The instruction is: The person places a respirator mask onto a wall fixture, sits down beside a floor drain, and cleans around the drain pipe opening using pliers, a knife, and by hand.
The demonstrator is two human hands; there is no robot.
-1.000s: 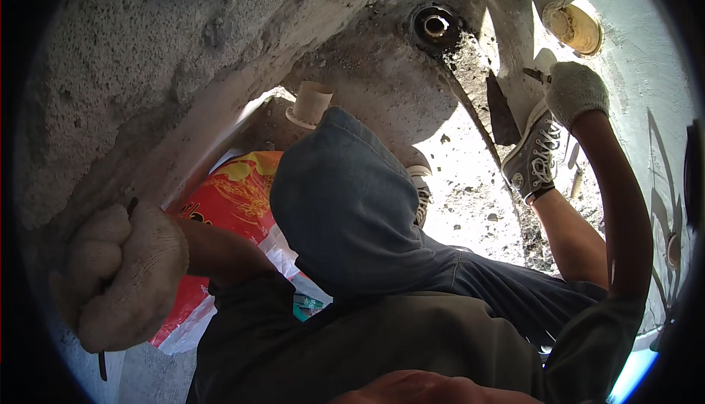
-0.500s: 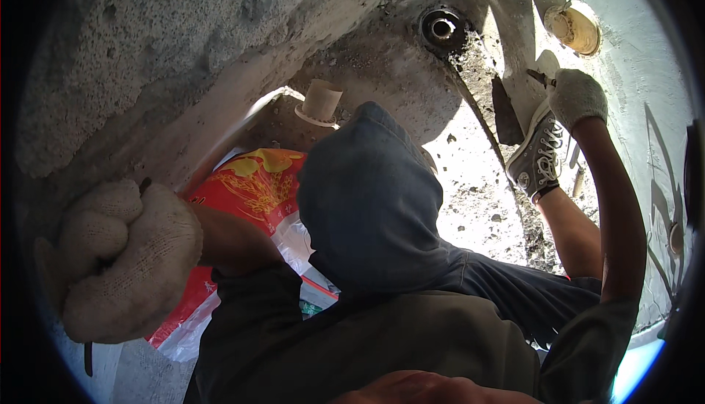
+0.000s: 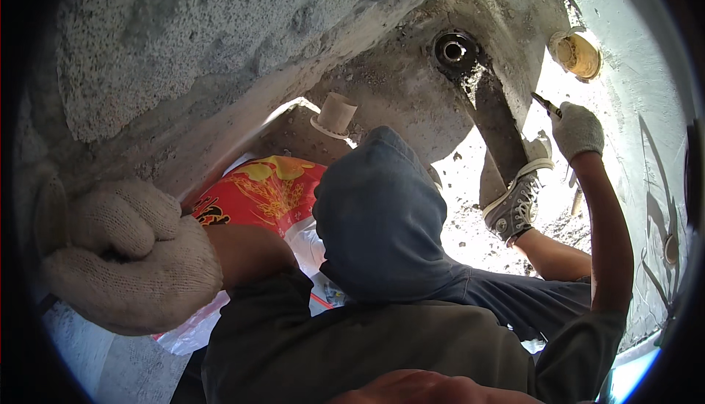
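My left hand (image 3: 139, 268), in a cream knitted glove, is raised at the left with its fingers curled closed; what they hold, if anything, is hidden. On the right, my right hand (image 3: 579, 131), in a similar glove, is closed round a slim dark tool (image 3: 546, 105). That tool's tip points up and left, toward the smooth grey wall (image 3: 639, 81); its exact kind does not show. Just below the right hand is my dark canvas sneaker (image 3: 518, 202), planted on the sunlit floor. My bent knee (image 3: 382, 213) in blue-grey trousers hides the ground in the middle.
A short beige pipe stub (image 3: 336, 114) stands near the rough concrete wall (image 3: 213, 29). Farther off sits a round dark-rimmed pipe opening (image 3: 454, 51). A yellowish pipe end (image 3: 576, 55) juts from the right wall. Beside my knee lies a red and yellow plastic bag (image 3: 283, 191).
My right hand has lowered slightly with the slim tool, away from the sneaker. The foot has shifted left and down in the picture. My left hand has moved slightly right, still curled.
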